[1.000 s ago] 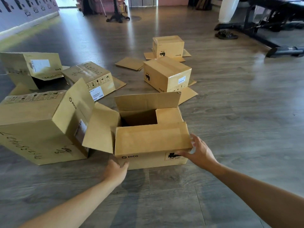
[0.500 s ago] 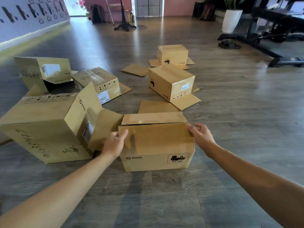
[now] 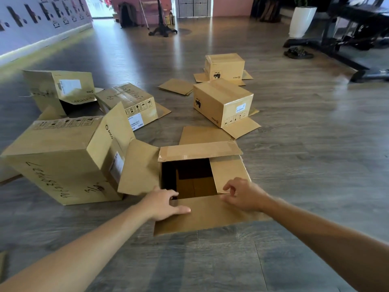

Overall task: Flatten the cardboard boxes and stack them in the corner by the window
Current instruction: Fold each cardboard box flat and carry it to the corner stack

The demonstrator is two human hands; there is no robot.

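Note:
A small brown cardboard box [image 3: 200, 151] stands on the wooden floor right in front of me, top open and inside dark. Its near flap [image 3: 210, 217] lies folded out toward me. The left flap leans against a big box [image 3: 54, 157], the right flap slopes inward, and the far flap lies over the back. My left hand [image 3: 164, 204] grips the near rim, fingers over the edge and thumb on the flap. At the rim's right end, my right hand [image 3: 242, 196] pinches the fold with curled fingers.
Several more boxes stand farther off: a taped one [image 3: 223, 102], one behind it [image 3: 225, 64], a labelled one [image 3: 130, 102] and an open one [image 3: 56, 87]. A flat cardboard piece [image 3: 175, 86] lies between them. White planter [image 3: 301, 21], sandals [image 3: 297, 53] and a black frame [image 3: 336, 39] are far right.
The near flap, held upright over the box before, has come down toward me and lies outward. Both hands followed it to the near rim. The box's inside now shows.

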